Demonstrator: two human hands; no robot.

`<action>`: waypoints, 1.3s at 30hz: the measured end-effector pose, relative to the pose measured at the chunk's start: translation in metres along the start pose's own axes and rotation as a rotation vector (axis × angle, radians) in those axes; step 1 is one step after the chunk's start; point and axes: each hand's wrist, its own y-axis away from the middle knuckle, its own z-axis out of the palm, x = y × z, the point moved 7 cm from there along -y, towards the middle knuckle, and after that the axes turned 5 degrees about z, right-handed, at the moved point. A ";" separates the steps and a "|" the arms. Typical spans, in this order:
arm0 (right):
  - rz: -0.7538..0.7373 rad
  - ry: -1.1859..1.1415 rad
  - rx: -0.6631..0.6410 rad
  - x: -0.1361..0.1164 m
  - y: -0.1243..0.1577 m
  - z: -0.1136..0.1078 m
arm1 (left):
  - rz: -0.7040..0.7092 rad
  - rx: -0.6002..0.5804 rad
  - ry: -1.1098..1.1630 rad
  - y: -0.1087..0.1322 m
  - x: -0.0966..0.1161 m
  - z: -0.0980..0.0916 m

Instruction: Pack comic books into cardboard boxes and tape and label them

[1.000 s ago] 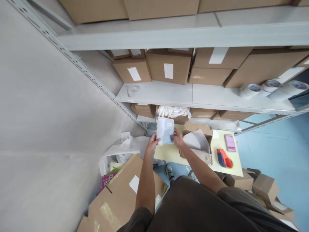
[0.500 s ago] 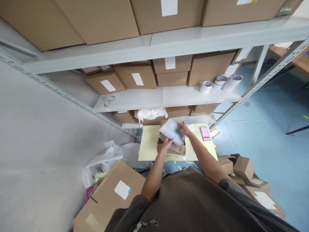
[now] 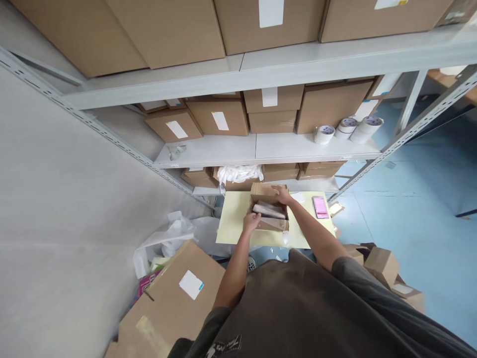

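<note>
An open cardboard box [image 3: 264,190] sits on the pale yellow tabletop [image 3: 233,219], its back flap standing up. Inside lies a flat packet in clear or whitish plastic wrap [image 3: 269,212], partly hidden by the walls. My left hand [image 3: 252,222] is closed at the box's left side, thumb towards the packet; it appears to grip the cardboard wall. At the back right corner rests my right hand [image 3: 282,194], fingers stretched out over the back flap and holding nothing. A phone with a pink screen [image 3: 320,207] lies to the right.
In front stands a metal shelf rack [image 3: 208,158] with cardboard boxes and several tape rolls [image 3: 324,134]. White plastic wrap [image 3: 240,173] bulges from a lower shelf. A large carton [image 3: 186,303] is at my left; more cartons [image 3: 382,266] lie on the floor at right.
The wrapped packet, held up over the box by both hands before, now lies inside it. My right hand has moved onto the back flap, my left to the box's side. The view shifted slightly.
</note>
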 end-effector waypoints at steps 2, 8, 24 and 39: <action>0.033 -0.026 0.016 0.011 0.013 -0.002 | 0.107 0.104 -0.105 -0.002 -0.001 -0.028; 0.089 -0.101 0.101 0.036 0.052 -0.011 | 0.339 0.118 -0.245 -0.009 -0.010 -0.065; 0.363 -0.384 0.190 0.119 0.193 0.011 | 0.558 -0.062 -0.302 -0.027 -0.016 -0.052; 0.427 -0.288 0.254 0.075 0.177 0.038 | 0.357 0.134 -0.307 -0.043 -0.032 -0.030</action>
